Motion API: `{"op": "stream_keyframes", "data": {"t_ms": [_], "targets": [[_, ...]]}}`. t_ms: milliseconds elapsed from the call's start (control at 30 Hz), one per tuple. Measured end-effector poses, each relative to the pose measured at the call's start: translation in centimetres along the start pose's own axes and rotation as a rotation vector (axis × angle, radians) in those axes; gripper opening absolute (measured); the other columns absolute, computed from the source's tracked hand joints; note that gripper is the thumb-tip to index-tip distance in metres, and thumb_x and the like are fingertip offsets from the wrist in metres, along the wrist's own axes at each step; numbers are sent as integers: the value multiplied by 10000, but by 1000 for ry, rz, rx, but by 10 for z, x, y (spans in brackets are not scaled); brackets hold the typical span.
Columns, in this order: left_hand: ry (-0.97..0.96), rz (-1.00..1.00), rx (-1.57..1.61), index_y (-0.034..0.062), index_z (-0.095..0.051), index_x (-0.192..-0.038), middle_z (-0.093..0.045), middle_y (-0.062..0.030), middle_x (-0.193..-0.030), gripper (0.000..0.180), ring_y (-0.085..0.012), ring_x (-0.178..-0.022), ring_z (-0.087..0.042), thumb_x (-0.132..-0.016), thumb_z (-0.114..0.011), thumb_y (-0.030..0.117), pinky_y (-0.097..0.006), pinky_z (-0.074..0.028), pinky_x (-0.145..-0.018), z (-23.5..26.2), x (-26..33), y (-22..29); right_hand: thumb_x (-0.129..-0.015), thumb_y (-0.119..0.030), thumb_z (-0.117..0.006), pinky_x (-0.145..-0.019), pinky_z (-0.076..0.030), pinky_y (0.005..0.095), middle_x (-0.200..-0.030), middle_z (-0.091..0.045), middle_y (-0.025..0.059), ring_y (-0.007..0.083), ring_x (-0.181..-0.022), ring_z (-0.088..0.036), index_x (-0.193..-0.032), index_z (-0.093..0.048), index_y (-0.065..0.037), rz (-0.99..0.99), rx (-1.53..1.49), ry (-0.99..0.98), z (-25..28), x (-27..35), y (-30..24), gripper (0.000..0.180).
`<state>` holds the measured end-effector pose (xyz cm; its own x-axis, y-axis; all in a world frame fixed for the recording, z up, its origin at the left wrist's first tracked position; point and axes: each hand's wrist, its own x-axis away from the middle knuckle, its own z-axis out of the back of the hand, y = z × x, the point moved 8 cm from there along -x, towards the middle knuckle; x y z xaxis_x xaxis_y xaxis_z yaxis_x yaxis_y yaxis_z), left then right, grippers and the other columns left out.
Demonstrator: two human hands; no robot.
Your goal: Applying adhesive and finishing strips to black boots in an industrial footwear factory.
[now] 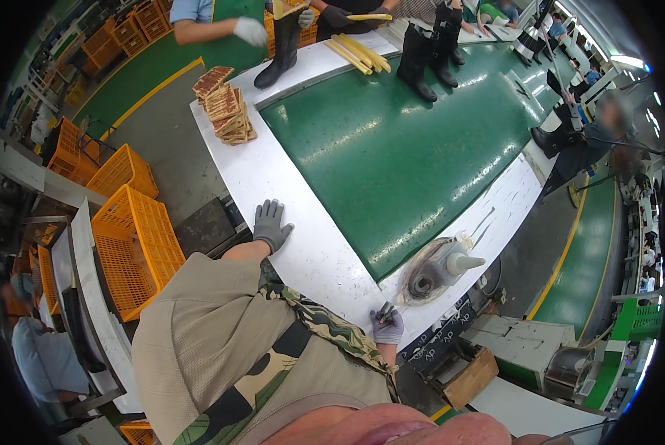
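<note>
My left hand (273, 225), in a grey glove, rests flat on the white tabletop (303, 245) with its fingers spread and nothing in it. At the table's near edge my right hand (387, 329), also gloved, is closed around a small dark object with a metallic glint (385, 311), too small to name. Just beyond it stands a translucent squeeze bottle (445, 264) with a pale conical nozzle, beside a dark coil in a stained round patch. A stack of brown, rough-faced slabs (228, 115) sits at the table's far left corner.
A green conveyor belt (392, 156) runs away between the white borders. Black boots (417, 63) stand on it near yellow strips (356, 53). Across the table, a gloved co-worker (251, 31) handles a black boot (279, 55). Orange crates (136, 245) stand to my left.
</note>
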<state>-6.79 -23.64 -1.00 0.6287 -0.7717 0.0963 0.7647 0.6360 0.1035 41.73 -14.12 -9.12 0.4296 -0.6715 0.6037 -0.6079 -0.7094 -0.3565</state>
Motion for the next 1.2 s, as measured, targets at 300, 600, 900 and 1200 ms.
{"op": "stream_keyframes", "data": {"t_ms": [300,600,900,1200], "targets": [[58,-16,44,16,-382,-1440,-305,-211,-1531,720,-365,-1441,-222,-908,-516,482,-486,-111,-1192,3,2,0,-857,-225,-606,-875,-502,554,-917,-709,99,290,-757,-661,-892,-673,-79,-2,28,31,1,-2,0,164],[47,-20,37,11,-376,-1446,-290,-210,-1540,721,-366,-1445,-213,-916,-501,484,-488,-101,-1193,-1,1,0,-858,-218,-605,-877,-499,550,-961,-717,100,282,-792,-671,-919,-684,-82,-16,17,49,0,-1,1,169],[49,-11,44,27,-359,-1459,-268,-205,-1548,742,-364,-1454,-185,-908,-503,503,-499,-94,-1193,2,-2,-3,-859,-259,-602,-908,-459,573,-844,-692,96,299,-767,-634,-1008,-683,-74,4,23,25,1,-4,0,250],[5,-16,37,26,-337,-1469,-256,-199,-1555,739,-358,-1459,-174,-924,-476,505,-488,-89,-1196,1,-1,-1,-863,-241,-598,-873,-510,554,-927,-711,103,284,-791,-666,-965,-678,-85,-41,15,37,13,-5,2,203]]}}
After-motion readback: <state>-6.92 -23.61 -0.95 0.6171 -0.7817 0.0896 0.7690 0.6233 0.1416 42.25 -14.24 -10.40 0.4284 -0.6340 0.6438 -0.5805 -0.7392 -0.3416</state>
